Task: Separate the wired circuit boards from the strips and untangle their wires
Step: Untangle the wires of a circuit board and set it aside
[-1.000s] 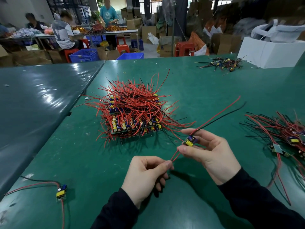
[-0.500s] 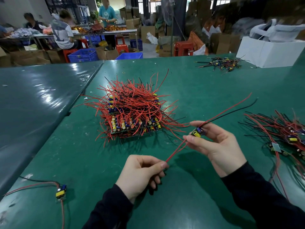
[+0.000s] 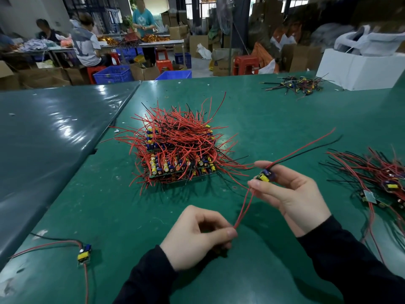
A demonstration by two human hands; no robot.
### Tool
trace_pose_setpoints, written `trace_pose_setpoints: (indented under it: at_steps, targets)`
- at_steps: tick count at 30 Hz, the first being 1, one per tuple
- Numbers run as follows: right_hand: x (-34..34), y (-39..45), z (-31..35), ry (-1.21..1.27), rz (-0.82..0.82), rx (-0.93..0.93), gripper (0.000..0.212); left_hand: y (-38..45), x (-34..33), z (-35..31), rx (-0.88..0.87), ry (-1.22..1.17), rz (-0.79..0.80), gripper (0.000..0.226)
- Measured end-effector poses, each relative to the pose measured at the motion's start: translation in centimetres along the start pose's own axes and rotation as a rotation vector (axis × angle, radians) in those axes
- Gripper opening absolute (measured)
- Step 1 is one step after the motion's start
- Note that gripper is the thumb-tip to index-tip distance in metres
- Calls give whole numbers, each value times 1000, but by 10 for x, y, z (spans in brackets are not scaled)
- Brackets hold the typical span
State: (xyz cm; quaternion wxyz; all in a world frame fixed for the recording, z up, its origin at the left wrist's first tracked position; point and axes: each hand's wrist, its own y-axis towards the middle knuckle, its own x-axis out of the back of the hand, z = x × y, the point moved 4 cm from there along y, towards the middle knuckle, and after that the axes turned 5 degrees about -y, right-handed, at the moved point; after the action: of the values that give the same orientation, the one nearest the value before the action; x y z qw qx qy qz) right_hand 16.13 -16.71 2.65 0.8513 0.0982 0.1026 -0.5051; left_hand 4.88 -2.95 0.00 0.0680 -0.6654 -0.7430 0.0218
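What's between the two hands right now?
Head view: a pair of thin red wires spans from the left hand up to the small yellow-and-blue circuit board the right hand grips; beneath, bare green table.

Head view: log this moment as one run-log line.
right hand: holds circuit board | left hand: pinches its red wires | stack of strips: on table behind | wires: taut between hands

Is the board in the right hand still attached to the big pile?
No, the board is held in the right hand clear of the pile, and the left hand pinches its red wires.
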Motion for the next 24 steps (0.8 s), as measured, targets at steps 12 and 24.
trace_pose_setpoints:
  at_steps: [12, 24]
  targets:
    - [-26, -15, -21, -66, 443, -231, 35, -6, -14, 3, 287, -690, 241, 23]
    - [-23, -13, -14, -284, 306, -41, 30, 2, -11, 6, -3, -255, -118, 21]
